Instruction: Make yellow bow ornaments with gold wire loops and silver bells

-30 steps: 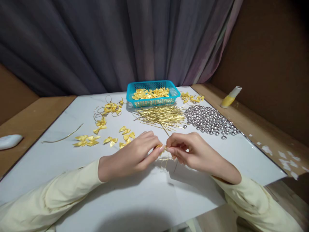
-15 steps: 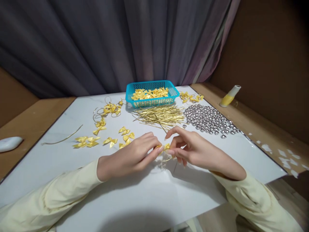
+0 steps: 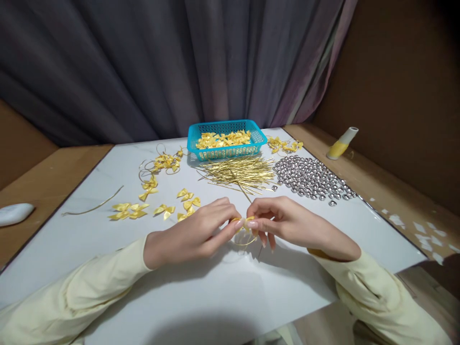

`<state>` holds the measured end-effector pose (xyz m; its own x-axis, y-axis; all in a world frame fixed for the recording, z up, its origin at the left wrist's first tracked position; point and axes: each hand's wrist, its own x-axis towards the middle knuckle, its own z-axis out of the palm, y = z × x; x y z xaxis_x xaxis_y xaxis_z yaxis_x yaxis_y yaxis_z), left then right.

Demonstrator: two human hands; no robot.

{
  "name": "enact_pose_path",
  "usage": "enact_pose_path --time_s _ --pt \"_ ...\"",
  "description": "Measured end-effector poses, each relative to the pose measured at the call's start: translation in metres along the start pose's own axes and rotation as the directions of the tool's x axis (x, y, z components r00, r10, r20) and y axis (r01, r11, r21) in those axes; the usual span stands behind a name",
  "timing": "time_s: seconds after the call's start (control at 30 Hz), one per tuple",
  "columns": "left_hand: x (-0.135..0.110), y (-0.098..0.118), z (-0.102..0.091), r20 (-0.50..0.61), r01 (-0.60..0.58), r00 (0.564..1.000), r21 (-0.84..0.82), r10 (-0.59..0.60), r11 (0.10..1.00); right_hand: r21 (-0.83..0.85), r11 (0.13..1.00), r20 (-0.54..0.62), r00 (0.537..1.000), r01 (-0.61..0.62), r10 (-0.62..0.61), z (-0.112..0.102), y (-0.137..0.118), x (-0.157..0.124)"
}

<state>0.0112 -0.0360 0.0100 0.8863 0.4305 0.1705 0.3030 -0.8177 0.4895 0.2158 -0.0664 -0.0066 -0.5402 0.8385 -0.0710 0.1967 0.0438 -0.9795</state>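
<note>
My left hand (image 3: 201, 230) and my right hand (image 3: 287, 223) meet at the middle of the white sheet (image 3: 201, 292). Both pinch a small yellow ribbon bow (image 3: 246, 221) between thumb and fingertips. A loop of thin gold wire (image 3: 247, 239) hangs under the bow between the hands. Just beyond the hands lies a heap of gold wire ties (image 3: 240, 172). Several loose yellow bows (image 3: 158, 208) lie to the left of my left hand.
A blue basket (image 3: 258, 134) of yellow bows stands at the back. Silver beads (image 3: 312, 179) spread at the right. More bows with wire loops (image 3: 163, 163) lie back left, others (image 3: 285, 143) back right. A white-and-yellow bottle (image 3: 341, 143) lies on the right wooden ledge, a white object (image 3: 14, 213) far left.
My right hand's fingers lifted and spread half a second ago, then closed back onto the bow. The gold wire under the bow now forms a rounder loop. My left hand stayed put.
</note>
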Motion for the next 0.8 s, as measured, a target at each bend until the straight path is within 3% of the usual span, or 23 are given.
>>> enact_pose_path --time_s 0.67,0.8 --pt "0.0012 -0.0014 0.003 -0.016 0.048 0.999 -0.018 -0.048 0.999 0.06 0.998 -0.031 0.999 -0.01 0.012 0.0026 -0.0023 0.0018" --pt "0.0014 -0.0012 0.0035 -0.03 0.031 0.999 0.006 -0.03 1.0 -0.046 0.999 -0.103 0.994 0.019 -0.024 0.004 -0.0035 -0.0032"
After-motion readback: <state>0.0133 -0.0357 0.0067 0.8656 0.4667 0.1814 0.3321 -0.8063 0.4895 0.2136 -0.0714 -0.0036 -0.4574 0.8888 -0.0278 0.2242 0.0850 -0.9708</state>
